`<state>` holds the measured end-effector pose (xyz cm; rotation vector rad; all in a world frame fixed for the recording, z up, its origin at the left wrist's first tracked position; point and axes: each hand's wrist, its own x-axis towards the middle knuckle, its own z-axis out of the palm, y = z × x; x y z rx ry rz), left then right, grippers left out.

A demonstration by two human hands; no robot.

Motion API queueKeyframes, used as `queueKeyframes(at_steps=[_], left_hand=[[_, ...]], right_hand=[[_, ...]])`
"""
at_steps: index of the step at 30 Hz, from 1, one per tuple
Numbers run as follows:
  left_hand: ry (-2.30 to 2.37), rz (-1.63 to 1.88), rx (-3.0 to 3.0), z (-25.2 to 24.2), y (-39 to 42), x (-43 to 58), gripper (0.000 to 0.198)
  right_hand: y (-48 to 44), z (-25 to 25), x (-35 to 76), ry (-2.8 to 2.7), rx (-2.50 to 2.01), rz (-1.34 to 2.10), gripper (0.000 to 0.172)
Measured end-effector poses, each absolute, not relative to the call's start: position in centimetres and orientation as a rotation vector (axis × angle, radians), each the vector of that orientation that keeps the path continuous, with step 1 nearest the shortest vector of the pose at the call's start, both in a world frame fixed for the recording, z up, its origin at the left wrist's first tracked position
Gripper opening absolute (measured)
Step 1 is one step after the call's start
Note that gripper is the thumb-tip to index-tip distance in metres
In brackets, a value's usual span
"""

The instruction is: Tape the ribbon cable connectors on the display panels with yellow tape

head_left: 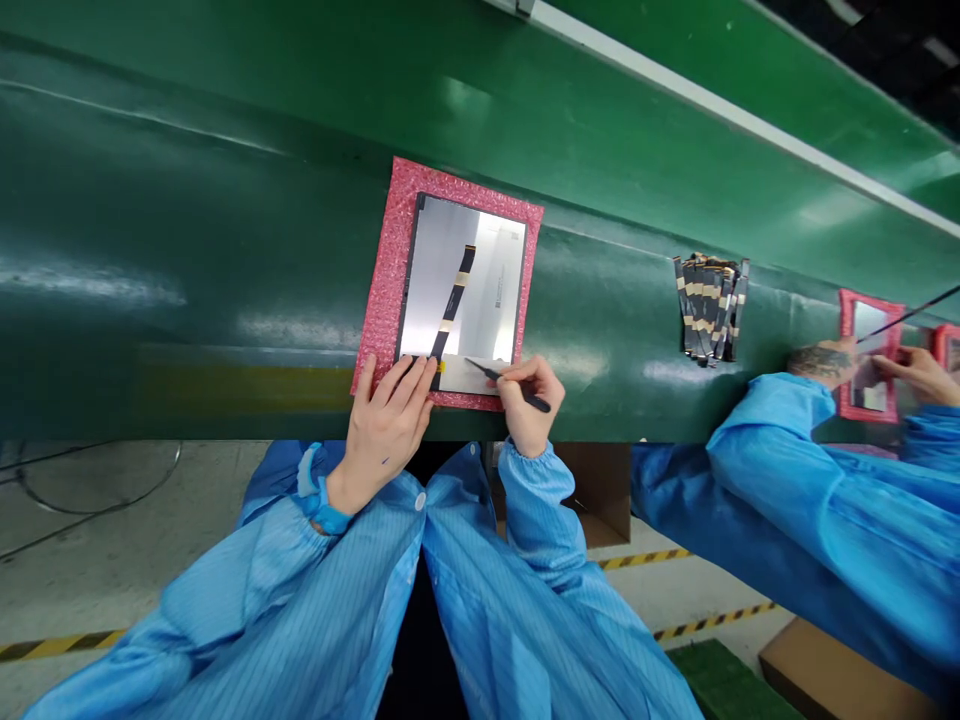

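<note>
A silver display panel (491, 270) lies on a pink bubble-wrap mat (382, 290) on the green conveyor belt (225, 250). A black flex cable (454, 300) with gold bands runs slantwise across the panel. My left hand (386, 425) rests flat on the panel's near left corner, fingers stretched out and pressing the cable's lower end. My right hand (529, 400) is closed round black tweezers (504, 382), whose tip touches the panel's near edge.
A pile of spare black flex cables (709, 305) lies on the belt to the right. Farther right, a co-worker in a blue sleeve (810, 500) handles another panel on a pink mat (870, 355). Cardboard boxes (600, 490) stand below the belt.
</note>
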<state>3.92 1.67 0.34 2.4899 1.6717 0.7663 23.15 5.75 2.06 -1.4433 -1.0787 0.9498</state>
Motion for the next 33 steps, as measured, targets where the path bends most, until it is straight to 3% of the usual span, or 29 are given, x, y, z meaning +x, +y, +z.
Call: queueKeyframes(at_steps=[8,15,21,25,29,33], left_hand=[[1.630,0.688,2.476,0.4,1.6,3.7,0.063],[1.629,0.846,2.351,0.3,0.6,3.1,0.075],[1.912,0.975,2.140,0.8,3.1,1.7,0.041],[2.176,0.870,1.987,1.0,5.8,0.3,0.038],[2.061,0.746,1.934,1.7,7.0,-0.2,0.023],[1.820,0.911,1.532,2.3,8.0,0.6,0.021]], right_hand=[[4.9,1.3,27.0,-0.869,-1.431,0.783,0.019],[4.4,0.5,26.8,-0.815,-1.352,0.757,0.020],[4.5,0.4,26.9,-0.790,-1.328,0.755,0.019],[4.6,0.3,27.0,-0.777,-1.331,0.755,0.018],[4.7,0.2,27.0,-0.797,-1.384,0.731,0.017],[4.7,0.3,27.0,-0.793,-1.366,0.728,0.017]])
